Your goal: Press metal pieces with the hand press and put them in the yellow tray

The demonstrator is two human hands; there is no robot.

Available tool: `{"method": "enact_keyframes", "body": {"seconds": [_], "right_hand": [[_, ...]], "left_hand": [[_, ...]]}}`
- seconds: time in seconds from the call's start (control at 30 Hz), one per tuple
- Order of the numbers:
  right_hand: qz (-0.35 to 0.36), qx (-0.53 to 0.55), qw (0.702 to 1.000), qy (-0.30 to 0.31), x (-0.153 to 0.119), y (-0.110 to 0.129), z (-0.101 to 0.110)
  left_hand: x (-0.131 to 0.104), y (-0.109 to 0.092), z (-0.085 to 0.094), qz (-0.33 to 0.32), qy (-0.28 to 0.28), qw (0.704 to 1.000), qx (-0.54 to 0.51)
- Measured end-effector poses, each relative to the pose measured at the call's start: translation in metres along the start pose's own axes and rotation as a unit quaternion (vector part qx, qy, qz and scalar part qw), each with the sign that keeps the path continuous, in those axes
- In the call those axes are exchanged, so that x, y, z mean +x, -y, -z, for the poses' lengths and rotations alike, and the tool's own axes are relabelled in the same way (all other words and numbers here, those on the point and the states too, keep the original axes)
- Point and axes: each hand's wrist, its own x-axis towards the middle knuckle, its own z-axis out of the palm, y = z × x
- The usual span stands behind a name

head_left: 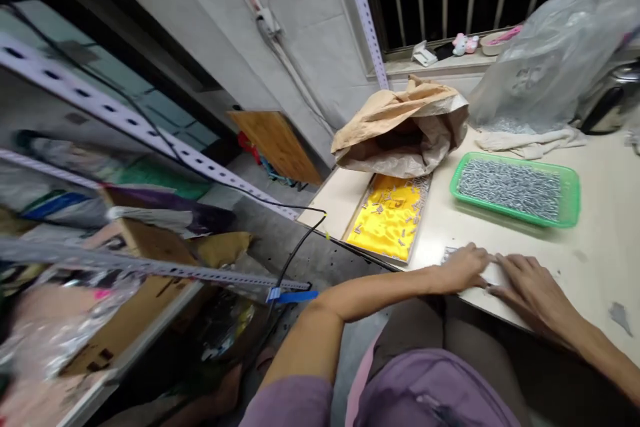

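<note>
"From the head view, where are the hands?"

"Both low over the desk [603,263], near its front edge. The left hand [464,268] has its fingers bunched; the right hand [533,287] is loosely bent, thumb reaching toward the left. Whether either pinches anything, I cannot tell."

"What lies between them?"

"A whitish flat piece [493,273], too blurred to name, close to the edge. A careless tug could carry it over."

"And the green plastic tray [570,199]?"

"Beyond the hands, filled with small metal pins [510,187], perhaps screws. Its rim looks low, so a knock might scatter them."

"What worries you most?"

"The yellow cloth-lined tray [373,230] by the desk's left edge, loose metal pieces strewn on it. The left forearm [390,293] passes near its corner; a bump could spill some. The brown paper sack [385,120] covers its far end, and if that slid, it might drag pieces along."
</note>
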Motion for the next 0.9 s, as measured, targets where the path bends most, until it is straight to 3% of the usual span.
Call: {"method": "enact_keyframes", "body": {"seconds": [0.1,0.2,0.27,0.37,0.57,0.83,0.9], "right_hand": [[-0.04,0.023,0.996,0.083,0.006,-0.005,0.009],[-0.091,0.02,0.991,0.1,0.012,-0.007,0.012],[-0.111,0.014,0.989,0.097,0.015,-0.006,0.01],[-0.121,-0.002,0.988,0.1,0.019,-0.001,0.008],[-0.1,-0.047,0.986,0.122,0.022,0.005,0.012],[-0.074,-0.073,0.988,0.116,0.023,-0.001,0.009],[-0.074,-0.078,0.988,0.108,0.025,-0.002,0.005]], "left_hand": [[-0.012,-0.004,0.015,0.04,-0.04,0.998,-0.028],[-0.031,-0.001,0.03,0.187,-0.067,0.98,-0.014],[-0.044,0.002,0.037,0.284,-0.05,0.957,0.013],[-0.055,0.001,0.039,0.358,0.02,0.934,0.005],[-0.044,-0.005,0.032,0.389,0.118,0.913,-0.032],[-0.033,0.013,0.044,0.428,0.147,0.887,-0.086],[-0.033,0.014,0.047,0.422,0.127,0.896,-0.049]]}}
